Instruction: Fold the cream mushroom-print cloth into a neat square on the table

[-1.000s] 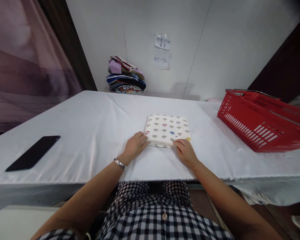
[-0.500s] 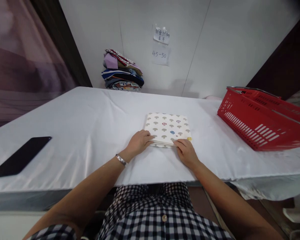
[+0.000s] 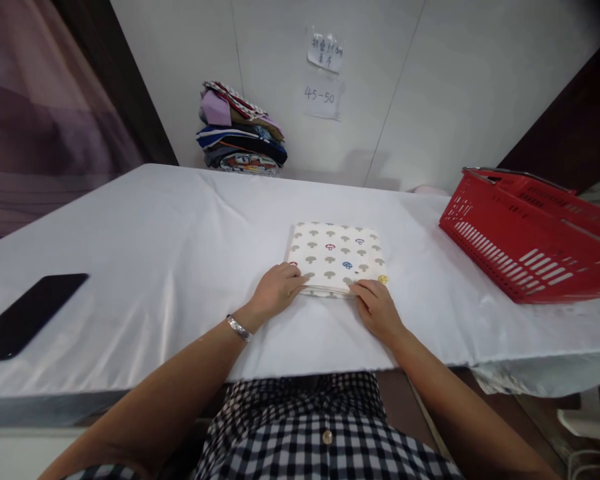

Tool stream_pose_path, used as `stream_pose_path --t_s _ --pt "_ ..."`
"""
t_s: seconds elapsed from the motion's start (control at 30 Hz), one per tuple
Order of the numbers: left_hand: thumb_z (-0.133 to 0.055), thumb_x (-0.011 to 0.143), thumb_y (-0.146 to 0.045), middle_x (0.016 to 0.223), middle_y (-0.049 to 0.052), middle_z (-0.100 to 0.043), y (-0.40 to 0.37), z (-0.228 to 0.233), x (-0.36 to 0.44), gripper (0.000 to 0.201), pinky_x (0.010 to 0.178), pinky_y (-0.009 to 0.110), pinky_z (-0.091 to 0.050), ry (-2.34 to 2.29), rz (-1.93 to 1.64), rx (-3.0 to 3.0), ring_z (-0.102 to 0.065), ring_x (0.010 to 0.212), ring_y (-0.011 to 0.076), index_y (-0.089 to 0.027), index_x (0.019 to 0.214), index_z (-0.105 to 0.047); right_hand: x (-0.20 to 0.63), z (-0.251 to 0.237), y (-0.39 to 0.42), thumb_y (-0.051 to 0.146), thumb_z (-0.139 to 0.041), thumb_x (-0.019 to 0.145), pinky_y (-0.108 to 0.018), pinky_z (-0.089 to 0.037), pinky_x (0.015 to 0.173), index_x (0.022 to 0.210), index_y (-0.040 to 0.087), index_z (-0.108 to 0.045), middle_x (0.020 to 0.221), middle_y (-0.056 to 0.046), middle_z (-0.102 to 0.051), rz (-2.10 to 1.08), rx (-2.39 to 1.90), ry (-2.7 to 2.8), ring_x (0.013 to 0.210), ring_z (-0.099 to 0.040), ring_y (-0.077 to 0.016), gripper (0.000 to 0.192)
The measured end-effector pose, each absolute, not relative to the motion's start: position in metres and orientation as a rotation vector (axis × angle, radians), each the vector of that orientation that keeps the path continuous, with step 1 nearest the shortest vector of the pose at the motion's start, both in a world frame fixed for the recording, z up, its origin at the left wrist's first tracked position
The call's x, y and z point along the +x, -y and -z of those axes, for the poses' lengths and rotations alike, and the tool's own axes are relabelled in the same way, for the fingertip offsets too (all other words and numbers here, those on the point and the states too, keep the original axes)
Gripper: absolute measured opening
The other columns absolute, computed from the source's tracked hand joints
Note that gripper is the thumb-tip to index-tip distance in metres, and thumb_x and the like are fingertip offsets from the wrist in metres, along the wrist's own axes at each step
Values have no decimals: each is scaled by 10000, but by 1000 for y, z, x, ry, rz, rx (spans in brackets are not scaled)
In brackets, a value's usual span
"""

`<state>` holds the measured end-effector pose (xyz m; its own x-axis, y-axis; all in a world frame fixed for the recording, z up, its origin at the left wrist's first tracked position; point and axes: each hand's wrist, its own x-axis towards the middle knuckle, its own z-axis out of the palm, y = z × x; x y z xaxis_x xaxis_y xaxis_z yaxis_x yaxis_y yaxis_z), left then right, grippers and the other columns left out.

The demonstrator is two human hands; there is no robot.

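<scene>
The left hand (image 3: 275, 291) lay palm down at the near left corner of the cloth (image 3: 336, 259), fingers (image 3: 294, 276) loosely curved and resting over the cloth's edge; whether the thumb was tucked beneath the layers could not be told. A metal bracelet (image 3: 238, 327) sat on the wrist just behind it. The right hand (image 3: 378, 308) rested at the cloth's near right corner, fingers drawn together and bent, their tips touching the folded edge; a firm pinch could not be made out.

The cloth, folded into a neat square and printed with small mushrooms, lay flat on the surface (image 3: 145, 240) just beyond both hands, between their fingertips and the far wall. The surface was covered by a white sheet.

Well to the left of the left hand, near the surface's near edge, lay a dark phone (image 3: 25, 317). Well to the right of the right hand stood a red basket (image 3: 525, 247), tilted slightly. Far beyond the left hand, against the wall, sat a pile (image 3: 240, 137) of folded clothes. Right of it, two paper notes (image 3: 324, 73) hung on the wall. Below the hands showed a checked shirt (image 3: 325, 433).
</scene>
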<state>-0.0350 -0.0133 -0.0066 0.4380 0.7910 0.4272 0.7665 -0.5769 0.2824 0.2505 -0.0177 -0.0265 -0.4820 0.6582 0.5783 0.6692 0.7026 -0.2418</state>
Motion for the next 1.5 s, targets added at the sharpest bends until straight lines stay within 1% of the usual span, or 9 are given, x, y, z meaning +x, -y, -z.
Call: stream_pose_path --t_s 0.23,0.33,0.43,0.8,0.93,1.07,1.17,1.33,1.5 --pt "-456 910 -407 1071 97 -626 16 -1 -23 360 877 431 -444 -1387 -816 2870 -543 1054 248 -191 1173 -574 248 25 18 112 -447 867 -440 -459 866 1177 225 -580 1075 -94 -594 11 -999 2244 1000 -524 -231 355" --pt "-427 923 -431 1319 89 -527 16 0 -9 445 1029 470 -342 -1251 -732 3003 -450 1230 258 -207 1305 -464 246 23 18 106 -460 861 -435 -459 864 1167 221 -579 1068 -93 -597 9 -998 2248 993 -526 -227 348" --pt "-399 923 -475 1439 68 -411 16 10 -2 546 1083 465 -283 -1157 -620 3046 -334 1339 255 -207 1395 -341 245 21 18 96 -458 861 -428 -461 860 1180 219 -568 1071 -91 -597 -3 -998 2253 996 -528 -221 359" --pt "-383 929 -468 1447 59 -402 15 25 -6 550 1091 449 -297 -1187 -624 3036 -343 1345 230 -217 1411 -302 222 -10 15 228 -471 893 -440 -448 929 1217 244 -537 1169 -96 -573 -123 -1000 2136 1097 -517 -222 331" --pt "-405 924 -447 1434 80 -418 15 26 -6 559 1085 466 -307 -1171 -635 3037 -349 1341 242 -202 1417 -306 196 -39 -17 323 -434 920 -471 -332 1052 1312 225 -460 1376 -104 -450 -49 -1012 2231 1296 -367 -236 405" --pt "-446 913 -395 1462 54 -376 15 27 -7 558 1079 470 -328 -1169 -604 3031 -332 1350 242 -217 1422 -301 201 -34 -56 443 -422 913 -503 -169 1114 1395 173 -366 1508 -117 -267 -47 -1425 2345 1404 -163 -275 556" --pt "-452 914 -369 1468 47 -365 15 26 -7 551 1086 459 -330 -1144 -603 3017 -333 1351 232 -220 1422 -301 216 -10 -72 477 -365 925 -485 -155 1111 1397 167 -373 1503 -115 -283 -112 -1740 2351 1402 -175 -276 565" --pt "-457 911 -388 1454 39 -389 19 20 -7 535 1093 468 -325 -1141 -583 2920 -343 1346 225 -246 1409 -324 224 8 -74 492 -313 935 -456 -135 1115 1389 182 -387 1502 -93 -292 -41 -1755 2335 1398 -189 -265 554" --pt "-469 893 -464 1369 27 -504 20 -6 -2 453 1047 445 -395 -1197 -565 2723 -450 1274 220 -264 1300 -482 220 6 -72 506 -304 935 -456 -133 1115 1379 168 -406 1497 -104 -301 -50 -1762 2322 1394 -199 -271 567"
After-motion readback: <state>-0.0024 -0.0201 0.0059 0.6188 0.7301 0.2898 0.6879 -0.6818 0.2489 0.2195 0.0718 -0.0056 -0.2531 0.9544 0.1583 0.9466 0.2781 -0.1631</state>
